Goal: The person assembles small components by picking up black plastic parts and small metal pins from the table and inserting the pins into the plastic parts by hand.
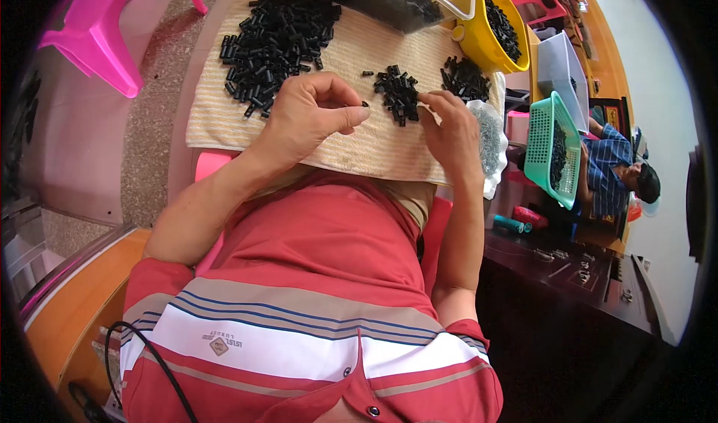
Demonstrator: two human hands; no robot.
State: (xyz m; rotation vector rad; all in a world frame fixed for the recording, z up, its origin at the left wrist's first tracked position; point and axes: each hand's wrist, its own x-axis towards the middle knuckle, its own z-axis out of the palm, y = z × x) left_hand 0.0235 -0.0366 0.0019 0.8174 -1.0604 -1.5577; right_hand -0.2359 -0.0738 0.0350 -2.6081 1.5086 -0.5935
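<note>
My left hand (314, 115) is closed in a pinch, with a small black cylindrical piece (365, 104) showing at the fingertips. On the striped cream towel (336, 145), a small pile of black cylindrical pieces (396, 94) lies between my hands. My right hand (453, 127) reaches to that pile's right edge, its fingers curled together there; whatever they pinch is hidden. Beyond my left hand spreads a larger heap of the same black pieces (277, 41). Another small pile of black pieces (465, 79) sits just beyond my right hand.
A clear plastic bin (419, 15) and a yellow tub (471, 41) of black pieces stand at the far side. Right of my hand is a white wavy-edged tray (490, 150) of small silvery things. Farther right, a person (609, 165) sits by a green basket (540, 142).
</note>
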